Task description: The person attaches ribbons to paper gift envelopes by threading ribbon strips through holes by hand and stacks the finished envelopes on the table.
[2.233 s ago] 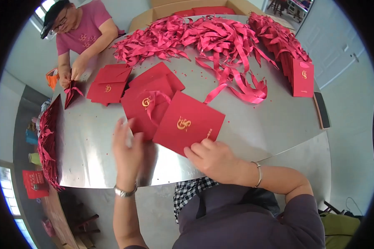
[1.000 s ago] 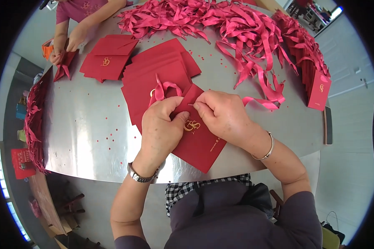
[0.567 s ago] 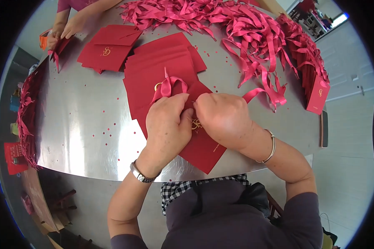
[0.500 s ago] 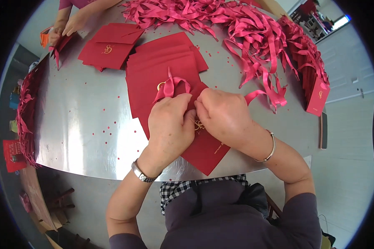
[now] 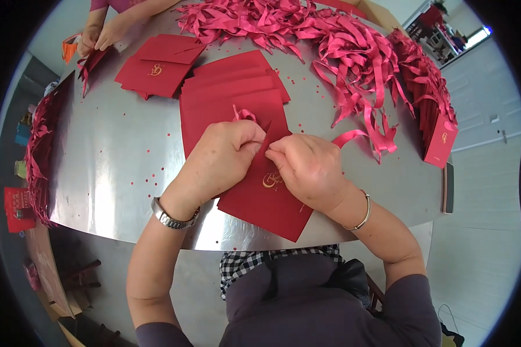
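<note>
A flat red paper bag (image 5: 255, 205) with a gold emblem lies slanted in front of me, on a stack of similar red bags (image 5: 228, 99). My left hand (image 5: 223, 153) is closed in a pinch at the bag's upper edge. A pink ribbon (image 5: 245, 113) loops up just beyond its fingers. To the right, my right hand (image 5: 309, 168) is also closed, thumb and forefinger pressed together over the bag near the emblem. What lies between those fingertips is too small to make out. The hands are slightly apart, with a dark slit-like edge of the bag between them.
Heaps of pink ribbons (image 5: 353, 55) cover the far side of the metal table (image 5: 110, 196). Another bag stack (image 5: 159, 66) sits at the far left. Ribboned bags stand in rows along the right (image 5: 440, 139) and left edges. A co-worker's hands (image 5: 101, 37) handle a bag opposite.
My left hand has shifted left and slightly up, and a gap has opened between the hands. The bag has turned and slid left, showing more of its emblem. The ribbon loop is now mostly hidden.
</note>
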Demonstrator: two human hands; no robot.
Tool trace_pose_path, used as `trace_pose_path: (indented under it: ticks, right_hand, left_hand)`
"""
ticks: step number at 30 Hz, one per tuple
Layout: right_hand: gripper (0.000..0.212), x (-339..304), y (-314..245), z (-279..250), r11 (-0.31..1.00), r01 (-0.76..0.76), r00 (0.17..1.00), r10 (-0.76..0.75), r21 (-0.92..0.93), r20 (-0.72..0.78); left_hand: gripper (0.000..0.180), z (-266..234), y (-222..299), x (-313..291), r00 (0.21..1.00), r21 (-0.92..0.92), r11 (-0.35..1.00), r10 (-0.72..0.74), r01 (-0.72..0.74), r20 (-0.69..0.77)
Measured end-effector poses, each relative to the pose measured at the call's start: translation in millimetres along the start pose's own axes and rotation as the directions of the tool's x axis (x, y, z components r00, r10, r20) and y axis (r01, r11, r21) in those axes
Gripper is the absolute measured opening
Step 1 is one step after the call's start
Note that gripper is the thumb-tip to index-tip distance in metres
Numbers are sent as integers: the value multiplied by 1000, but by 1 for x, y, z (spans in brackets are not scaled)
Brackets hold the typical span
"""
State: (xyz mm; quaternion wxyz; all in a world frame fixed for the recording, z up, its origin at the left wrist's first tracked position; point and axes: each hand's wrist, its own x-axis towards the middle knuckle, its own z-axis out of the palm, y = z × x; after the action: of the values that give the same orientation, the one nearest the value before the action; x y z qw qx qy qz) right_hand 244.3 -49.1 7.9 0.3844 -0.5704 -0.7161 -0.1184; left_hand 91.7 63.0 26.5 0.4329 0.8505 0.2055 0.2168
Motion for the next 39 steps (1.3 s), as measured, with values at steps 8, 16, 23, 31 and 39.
trace_pose_path:
  ticks: [8,16,23,31,39]
  right_hand:
    - [46,-32,9,-14,923,-364,860,384,-125,337]
    - [46,-20,6,-20,904,-399,755,419,-153,504]
    - [41,-20,19,-31,893,-449,745,400,-42,533]
    - [48,-22,13,-75,886,-463,756,382,22,532]
    - [50,-56,0,-145,625,-686,699,422,373,577]
  left_hand:
    - [9,3,2,-13,983,363,931,30,38,-181]
    - [22,-56,-20,-62,866,598,767,115,234,-486]
    - [23,9,21,-95,892,282,935,-71,215,-447]
    - [24,39,22,-86,870,388,873,-78,296,-488]
    - [20,44,22,-84,829,204,893,-259,401,-496]
